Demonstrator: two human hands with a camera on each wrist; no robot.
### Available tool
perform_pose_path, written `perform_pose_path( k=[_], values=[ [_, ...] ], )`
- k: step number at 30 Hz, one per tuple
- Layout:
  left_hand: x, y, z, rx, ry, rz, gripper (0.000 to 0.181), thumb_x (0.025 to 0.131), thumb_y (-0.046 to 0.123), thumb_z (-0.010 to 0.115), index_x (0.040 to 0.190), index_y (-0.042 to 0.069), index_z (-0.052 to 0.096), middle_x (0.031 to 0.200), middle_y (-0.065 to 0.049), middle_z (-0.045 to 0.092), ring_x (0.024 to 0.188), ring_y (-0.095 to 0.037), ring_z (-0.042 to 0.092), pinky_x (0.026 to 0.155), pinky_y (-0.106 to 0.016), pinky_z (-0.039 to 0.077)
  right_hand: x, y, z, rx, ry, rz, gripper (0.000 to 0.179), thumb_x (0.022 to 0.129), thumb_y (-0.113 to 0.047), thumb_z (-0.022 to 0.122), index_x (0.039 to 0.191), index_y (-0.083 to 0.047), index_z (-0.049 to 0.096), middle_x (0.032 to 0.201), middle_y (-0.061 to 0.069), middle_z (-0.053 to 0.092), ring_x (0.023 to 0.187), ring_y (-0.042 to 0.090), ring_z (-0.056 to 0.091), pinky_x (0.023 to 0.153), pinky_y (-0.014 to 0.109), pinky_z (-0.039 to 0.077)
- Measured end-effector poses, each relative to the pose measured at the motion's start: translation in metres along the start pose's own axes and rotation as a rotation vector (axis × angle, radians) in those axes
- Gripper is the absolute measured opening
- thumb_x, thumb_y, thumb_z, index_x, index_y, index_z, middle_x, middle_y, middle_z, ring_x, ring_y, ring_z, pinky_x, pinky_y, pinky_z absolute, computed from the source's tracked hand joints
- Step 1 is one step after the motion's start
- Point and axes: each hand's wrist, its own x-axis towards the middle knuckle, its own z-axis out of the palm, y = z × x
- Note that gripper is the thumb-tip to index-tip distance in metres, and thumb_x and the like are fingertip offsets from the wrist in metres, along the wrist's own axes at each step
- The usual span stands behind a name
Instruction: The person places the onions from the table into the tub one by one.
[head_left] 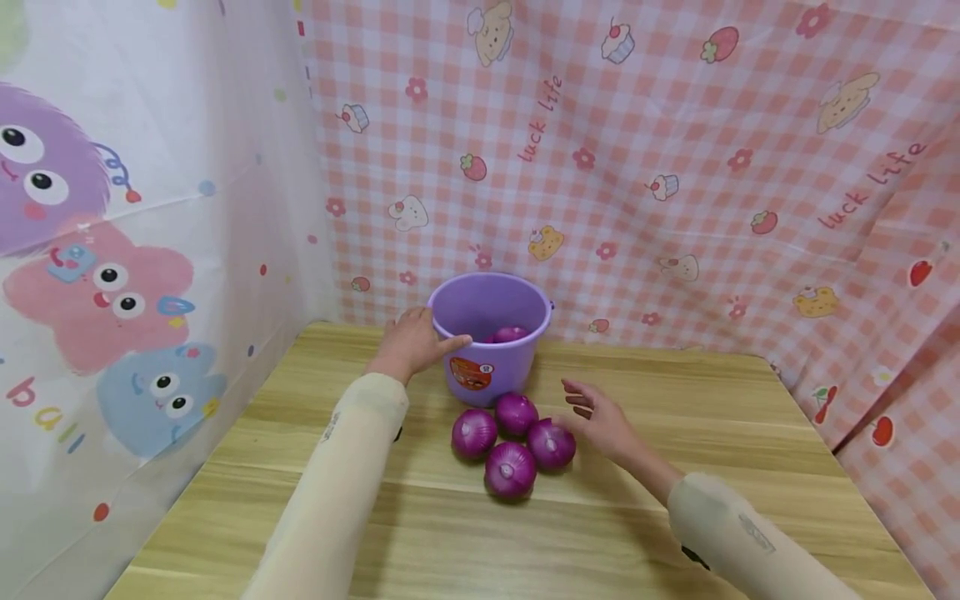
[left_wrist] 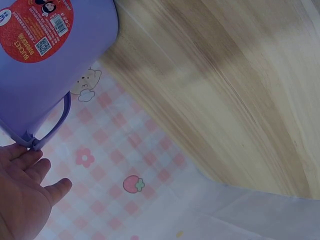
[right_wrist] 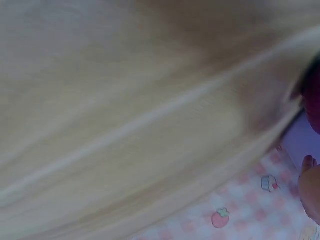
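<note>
A purple bucket (head_left: 491, 375) with a red round label stands upright near the back of the table, with red onions (head_left: 511, 334) partly visible inside. My left hand (head_left: 412, 340) rests against its left rim, thumb along the front edge; in the left wrist view, the fingers of the left hand (left_wrist: 25, 192) touch the rim by the handle joint. Several red onions lie grouped before the bucket: a back onion (head_left: 516, 413), a left onion (head_left: 474, 433), a front onion (head_left: 510, 472) and a right onion (head_left: 552, 443). My right hand (head_left: 606, 423) hovers beside the right onion, fingers loosely extended, holding nothing.
The wooden table (head_left: 637, 517) has its back edge against a pink checked curtain (head_left: 637, 167). A white curtain with cartoon figures (head_left: 247, 208) hangs along the left side. The bucket's purple handle (left_wrist: 64, 117) hangs down its side.
</note>
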Motion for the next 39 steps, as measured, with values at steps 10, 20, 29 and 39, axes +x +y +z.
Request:
perform_pose_path(
  k=[10,20,29,39],
  values=[
    [0.0,0.0,0.0,-0.004,0.002,0.008,0.095,0.089,0.067,0.057,0.153,0.002,0.032,0.148,-0.023,0.043,0.137,-0.039,0.038,0.116,-0.062,0.02,-0.022,0.019,0.006,-0.007,-0.071,0.06,0.073,0.083,-0.013,0.081,0.144,0.005,0.044,0.141,0.03,0.046,0.126,0.046,0.05,0.107,0.052,0.041],
    [0.0,-0.002,0.001,0.009,0.005,0.0,0.097,0.088,0.07,0.055,0.153,0.0,0.032,0.148,-0.023,0.043,0.138,-0.038,0.038,0.116,-0.061,0.021,-0.032,0.028,0.018,0.003,-0.105,-0.032,0.073,0.078,-0.005,0.084,0.141,0.006,0.048,0.135,0.024,0.052,0.122,0.042,0.054,0.102,0.044,0.048],
    [0.001,-0.002,0.001,0.0,0.003,0.004,0.098,0.088,0.071,0.055,0.153,0.0,0.033,0.148,-0.023,0.043,0.137,-0.038,0.038,0.116,-0.06,0.02,-0.033,0.029,0.021,-0.041,-0.086,-0.08,0.069,0.079,0.0,0.082,0.139,0.007,0.05,0.132,0.024,0.054,0.119,0.042,0.056,0.099,0.043,0.051],
    [0.0,-0.001,0.001,0.005,-0.002,-0.006,0.099,0.088,0.071,0.055,0.152,-0.001,0.032,0.148,-0.022,0.043,0.138,-0.037,0.038,0.117,-0.06,0.019,-0.032,0.027,0.018,-0.048,-0.067,-0.034,0.067,0.08,0.0,0.081,0.14,0.006,0.05,0.132,0.024,0.054,0.117,0.042,0.057,0.098,0.043,0.052]
  ],
)
